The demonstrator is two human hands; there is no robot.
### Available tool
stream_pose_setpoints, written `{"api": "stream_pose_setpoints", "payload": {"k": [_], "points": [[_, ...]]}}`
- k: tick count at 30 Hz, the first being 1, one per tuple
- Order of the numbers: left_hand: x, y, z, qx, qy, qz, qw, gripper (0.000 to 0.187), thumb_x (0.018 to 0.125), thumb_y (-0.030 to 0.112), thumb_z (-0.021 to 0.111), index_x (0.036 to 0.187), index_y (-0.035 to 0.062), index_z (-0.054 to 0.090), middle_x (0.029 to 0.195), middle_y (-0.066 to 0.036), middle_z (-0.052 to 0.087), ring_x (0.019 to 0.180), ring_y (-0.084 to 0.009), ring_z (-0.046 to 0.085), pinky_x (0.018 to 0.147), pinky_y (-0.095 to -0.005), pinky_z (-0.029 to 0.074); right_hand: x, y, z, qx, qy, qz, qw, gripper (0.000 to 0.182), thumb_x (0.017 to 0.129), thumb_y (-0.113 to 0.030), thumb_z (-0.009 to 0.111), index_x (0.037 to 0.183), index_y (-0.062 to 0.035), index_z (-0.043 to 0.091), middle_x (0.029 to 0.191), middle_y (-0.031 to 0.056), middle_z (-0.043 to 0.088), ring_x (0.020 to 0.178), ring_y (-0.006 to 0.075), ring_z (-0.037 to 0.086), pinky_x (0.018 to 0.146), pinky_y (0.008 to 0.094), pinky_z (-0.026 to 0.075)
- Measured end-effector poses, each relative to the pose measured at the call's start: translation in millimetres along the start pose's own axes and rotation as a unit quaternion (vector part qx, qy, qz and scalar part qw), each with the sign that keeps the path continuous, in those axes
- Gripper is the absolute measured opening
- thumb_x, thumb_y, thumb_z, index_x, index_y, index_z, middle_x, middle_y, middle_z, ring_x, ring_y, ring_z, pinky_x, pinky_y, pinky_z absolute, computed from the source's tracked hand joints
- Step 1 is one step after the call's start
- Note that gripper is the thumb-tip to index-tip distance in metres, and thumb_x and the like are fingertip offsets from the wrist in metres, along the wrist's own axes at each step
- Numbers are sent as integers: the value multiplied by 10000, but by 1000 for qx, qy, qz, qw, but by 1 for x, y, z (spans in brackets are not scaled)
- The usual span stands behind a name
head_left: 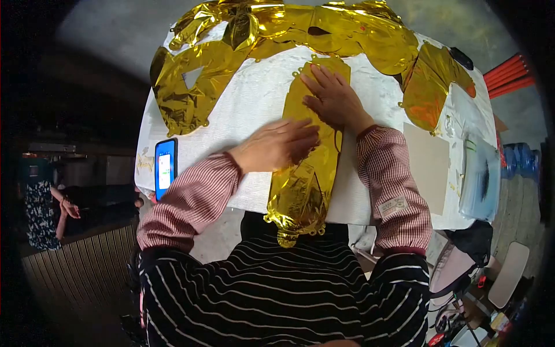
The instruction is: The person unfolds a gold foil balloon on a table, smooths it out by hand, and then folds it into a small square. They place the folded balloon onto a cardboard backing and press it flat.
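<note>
A flat gold foil balloon (300, 182) lies lengthwise on the white-covered table, its near end with small tabs hanging slightly over the front edge. My right hand (335, 99) rests palm down on its far part, fingers spread. Lower down, my left hand (277, 144) lies across the middle of the foil with its fingers stretched out and slightly bent. Neither hand grips anything. The foil is creased near the close end. More gold foil balloons (376, 43) spread in an arc along the back, one reaching down on the left (217, 66) and another on the right (429, 87).
A lit phone (165, 168) lies at the table's left edge. On the right are a grey-beige sheet (425, 173) and a clear plastic pack (481, 182). Red tubes (509, 75) and blue bottles (520, 161) stand beyond. Another person's arm (65, 205) shows far left.
</note>
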State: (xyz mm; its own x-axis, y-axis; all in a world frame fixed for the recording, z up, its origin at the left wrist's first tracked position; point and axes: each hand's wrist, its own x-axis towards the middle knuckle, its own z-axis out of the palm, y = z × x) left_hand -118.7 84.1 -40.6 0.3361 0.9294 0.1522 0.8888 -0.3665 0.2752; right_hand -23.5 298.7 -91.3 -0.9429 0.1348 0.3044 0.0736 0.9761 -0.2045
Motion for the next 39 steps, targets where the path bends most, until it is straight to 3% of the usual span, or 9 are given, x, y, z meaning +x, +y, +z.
{"api": "stream_pose_setpoints", "payload": {"k": [5, 10, 13, 20, 22, 23, 24, 33, 39], "points": [[4, -2, 0, 37, -60, 40, 997, 484, 942, 285, 514, 1382, 89, 478, 1465, -113, 427, 1370, -314, 374, 1133, -457, 292, 1, -1, -1, -2, -2, 3, 1000, 583, 952, -468, 479, 1453, -180, 398, 1537, 151, 306, 1419, 330, 280, 1140, 469, 240], [-55, 17, 3, 92, -215, 47, 971, 522, 1010, 409, 344, 1477, 176, 349, 1562, -52, 269, 1468, -252, 166, 1214, -423, 4, 0, 2, 4, 0, 4, 1, 1000, 587, 952, -470, 481, 1459, -191, 387, 1538, 146, 306, 1419, 324, 280, 1141, 463, 240], [-97, 40, 4, 72, -229, 55, 969, 503, 1009, 382, 352, 1482, 209, 344, 1576, -17, 242, 1479, -224, 127, 1216, -414, -10, 1, 3, 7, -22, 29, -20, 999, 586, 959, -486, 452, 1435, -146, 409, 1490, 175, 369, 1387, 320, 327, 1131, 443, 252], [-100, 52, -18, -71, -168, 6, 983, 509, 962, 263, 486, 1444, 128, 397, 1531, -79, 346, 1435, -203, 279, 1203, -434, 171, -2, 8, 12, -15, 63, -55, 996, 580, 954, -471, 475, 1421, -131, 423, 1463, 182, 394, 1355, 330, 360, 1106, 441, 281], [-51, 36, -11, -85, -57, 81, 991, 427, 948, 268, 497, 1320, 60, 516, 1409, -143, 495, 1348, -256, 427, 1140, -455, 312, 0, 5, 8, -31, 62, -47, 996, 574, 949, -464, 488, 1411, -127, 437, 1448, 179, 412, 1340, 331, 374, 1089, 444, 298], [-11, 39, -23, -72, -167, 46, 982, 439, 958, 312, 483, 1302, 44, 534, 1405, -153, 497, 1340, -278, 434, 1106, -459, 357, 1, 6, 7, -36, 61, -47, 996, 574, 949, -464, 488, 1411, -127, 437, 1448, 179, 412, 1340, 331, 374, 1089, 444, 298], [-1, 23, -6, -20, -55, 144, 988, 496, 963, 396, 465, 1286, 30, 552, 1417, -167, 477, 1340, -310, 428, 1088, -460, 377, 2, 7, 8, -27, 36, -42, 998, 575, 958, -458, 468, 1436, -146, 405, 1486, 168, 368, 1378, 323, 329, 1107, 448, 274], [16, 44, 24, -70, -160, 138, 975, 772, 927, 574, 455, 1514, 114, 252, 1577, -101, 226, 1462, -276, 189, 1199, -453, 152, -1, 6, 9, -40, 52, -47, 997, 594, 946, -477, 489, 1420, -126, 421, 1457, 159, 400, 1344, 321, 368, 1082, 447, 309], [-18, 99, 30, -153, -182, 209, 949, 737, 944, 546, 449, 1501, 96, 277, 1585, -101, 202, 1460, -256, 192, 1201, -448, 175, 1, 7, 9, -35, 50, -54, 997, 593, 948, -485, 485, 1429, -145, 416, 1450, 152, 408, 1343, 313, 372, 1088, 428, 311]]}}
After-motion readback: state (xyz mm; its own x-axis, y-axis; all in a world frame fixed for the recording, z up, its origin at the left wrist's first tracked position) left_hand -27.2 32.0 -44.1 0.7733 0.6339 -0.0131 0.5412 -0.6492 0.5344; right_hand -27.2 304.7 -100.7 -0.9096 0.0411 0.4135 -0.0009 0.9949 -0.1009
